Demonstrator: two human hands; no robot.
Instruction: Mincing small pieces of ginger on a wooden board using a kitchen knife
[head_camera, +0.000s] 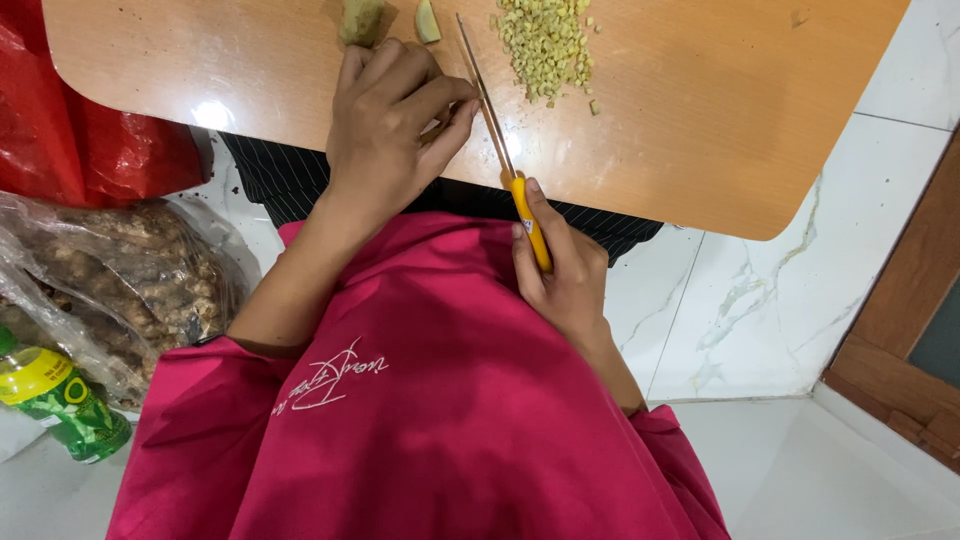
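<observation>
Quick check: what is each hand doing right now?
Left hand: curled, fingertips pressing on the cutting board.
Right hand: closed around the knife.

L hand (390, 125) fingers curled, pressing down; R hand (560, 270) fist-gripped, thumb extended.

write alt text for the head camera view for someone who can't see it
Seen from above, a person's right hand grips a yellow-handled knife whose blade lies on a wooden board, while the left hand presses down on a piece of ginger. A pile of minced ginger sits beside the blade; a bag of ginger roots and a green bottle rest on the floor.
</observation>
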